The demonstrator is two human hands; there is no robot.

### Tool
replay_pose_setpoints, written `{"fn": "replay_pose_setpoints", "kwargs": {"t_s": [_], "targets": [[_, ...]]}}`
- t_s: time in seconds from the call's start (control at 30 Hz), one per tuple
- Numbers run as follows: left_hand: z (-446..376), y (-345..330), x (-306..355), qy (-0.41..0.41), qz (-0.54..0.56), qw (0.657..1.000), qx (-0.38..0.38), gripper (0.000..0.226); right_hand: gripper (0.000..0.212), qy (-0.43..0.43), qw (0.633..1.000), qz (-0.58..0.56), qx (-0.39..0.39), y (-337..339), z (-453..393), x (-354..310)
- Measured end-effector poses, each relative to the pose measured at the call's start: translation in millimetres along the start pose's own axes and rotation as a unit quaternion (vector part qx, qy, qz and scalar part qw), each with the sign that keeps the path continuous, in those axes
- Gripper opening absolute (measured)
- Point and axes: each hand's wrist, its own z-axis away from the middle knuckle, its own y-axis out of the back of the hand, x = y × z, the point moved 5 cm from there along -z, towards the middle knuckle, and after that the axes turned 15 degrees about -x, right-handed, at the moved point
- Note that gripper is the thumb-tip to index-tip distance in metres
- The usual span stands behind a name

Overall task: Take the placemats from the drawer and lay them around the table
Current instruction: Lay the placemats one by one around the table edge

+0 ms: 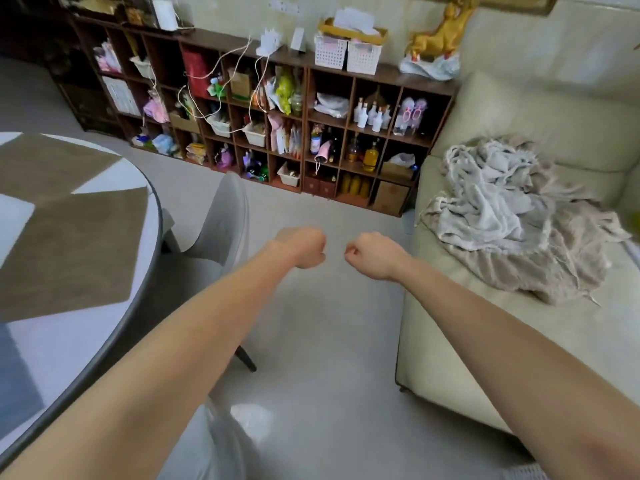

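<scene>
We saw both arms stretched out over the floor with the left hand (304, 247) and right hand (372, 254) each curled into a fist, the grip of each holding nothing, while the brown placemats (74, 251) lay on the round surface (104, 344) at the left, two in plain view, touching at their corners. We judged the risks to be that the near mat, close to the rim, could be brushed askew by a passing arm, and that a place might be left bare, since the drawer was out of view. On the far cubby shelf (304, 69) we noted white lattice baskets (346, 53) holding papers, white bins (254, 135) with contents too small to tell, and compartments of bottles (372, 114).
</scene>
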Motion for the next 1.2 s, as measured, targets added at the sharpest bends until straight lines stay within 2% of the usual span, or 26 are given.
{"fn": "replay_pose_setpoints", "kwargs": {"t_s": [0.2, 0.4, 0.5, 0.67, 0.97, 1.2], "targets": [[-76.5, 43.0, -57.9, 0.068, 0.018, 0.998, -0.005, 0.03, 0.03, 0.068, 0.995, 0.071, -0.028, 50.6, -126.9, 28.1], [-168.3, 92.7, -138.8, 0.155, 0.038, 0.985, -0.066, 0.032, 0.032, 0.122, 0.983, 0.126, -0.061, 116.4, -263.9, 66.2], [-209.0, 135.9, -171.0, 0.184, 0.058, 0.98, -0.044, 0.034, 0.035, 0.163, 0.976, 0.137, -0.048, 166.4, -330.5, 59.3], [-268.0, 176.6, -235.7, 0.226, 0.101, 0.966, -0.075, 0.038, 0.033, 0.235, 0.957, 0.16, -0.063, 209.4, -435.2, 27.4], [-387.5, 235.1, -443.7, 0.279, 0.174, 0.937, -0.114, 0.04, 0.032, 0.273, 0.938, 0.199, -0.079, 295.3, -674.3, -51.7], [-433.1, 298.6, -605.6, 0.317, 0.229, 0.919, -0.058, 0.039, 0.029, 0.324, 0.918, 0.212, -0.089, 361.4, -833.6, -156.0]]}}
